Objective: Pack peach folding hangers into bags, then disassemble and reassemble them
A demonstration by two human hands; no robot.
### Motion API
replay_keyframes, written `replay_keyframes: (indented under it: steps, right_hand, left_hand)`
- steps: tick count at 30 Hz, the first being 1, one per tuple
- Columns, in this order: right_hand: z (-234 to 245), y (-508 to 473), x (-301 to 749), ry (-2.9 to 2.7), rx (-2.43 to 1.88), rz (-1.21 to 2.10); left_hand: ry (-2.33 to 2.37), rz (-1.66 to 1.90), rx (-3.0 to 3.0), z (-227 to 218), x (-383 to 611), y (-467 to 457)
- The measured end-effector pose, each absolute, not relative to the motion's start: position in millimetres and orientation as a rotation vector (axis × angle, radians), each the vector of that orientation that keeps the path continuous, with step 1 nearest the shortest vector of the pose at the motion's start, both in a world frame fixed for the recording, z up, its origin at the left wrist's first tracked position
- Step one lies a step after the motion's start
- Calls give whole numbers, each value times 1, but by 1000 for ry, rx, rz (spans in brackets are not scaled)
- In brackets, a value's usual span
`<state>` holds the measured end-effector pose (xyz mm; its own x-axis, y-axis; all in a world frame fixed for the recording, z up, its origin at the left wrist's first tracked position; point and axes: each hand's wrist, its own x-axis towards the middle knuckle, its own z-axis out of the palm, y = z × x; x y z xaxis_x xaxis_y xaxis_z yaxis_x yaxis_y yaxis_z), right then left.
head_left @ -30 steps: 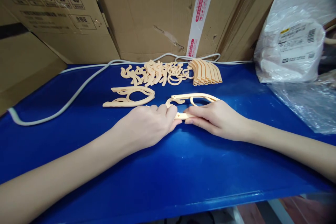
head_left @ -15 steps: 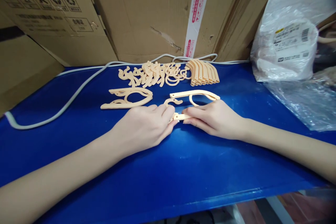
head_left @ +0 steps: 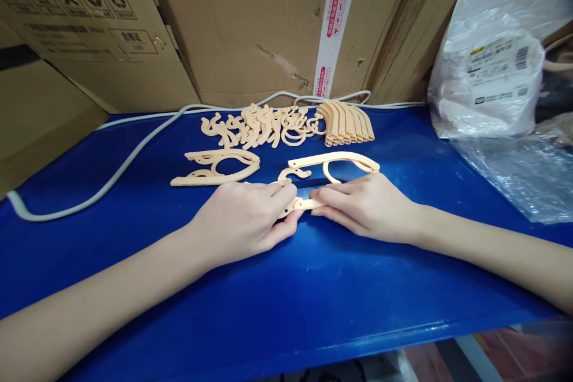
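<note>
My left hand (head_left: 244, 221) and my right hand (head_left: 364, 206) meet at the middle of the blue table (head_left: 286, 292). Both pinch the near end of a peach plastic hanger part (head_left: 333, 162) that curves away to the right behind my right hand. My left fingers curl over a small piece at the joint, mostly hidden. A finished-looking peach piece (head_left: 217, 168) lies flat just left of my left hand. Behind it lies a heap of small curled peach parts (head_left: 259, 125), with a stack of curved peach arms (head_left: 348, 123) to its right.
Cardboard boxes (head_left: 250, 24) wall off the back and left. A white cable (head_left: 134, 152) runs across the back left of the table. Clear plastic bags (head_left: 492, 71) with labelled contents sit at the right. The table's front edge is near the bottom.
My hands have closed in on the joint; the hanger part's far end has lifted and shifted slightly right. The view has barely moved.
</note>
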<state>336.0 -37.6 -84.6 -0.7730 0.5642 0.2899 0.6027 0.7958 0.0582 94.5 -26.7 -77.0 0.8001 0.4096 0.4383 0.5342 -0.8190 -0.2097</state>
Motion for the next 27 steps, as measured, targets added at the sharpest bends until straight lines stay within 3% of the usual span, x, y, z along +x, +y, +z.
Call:
replay_keyframes:
  steps: [27]
  right_hand:
    - [-84, -36, 337, -2723, -871, -172]
  left_hand:
    - [-736, -552, -2683, -77, 96, -28]
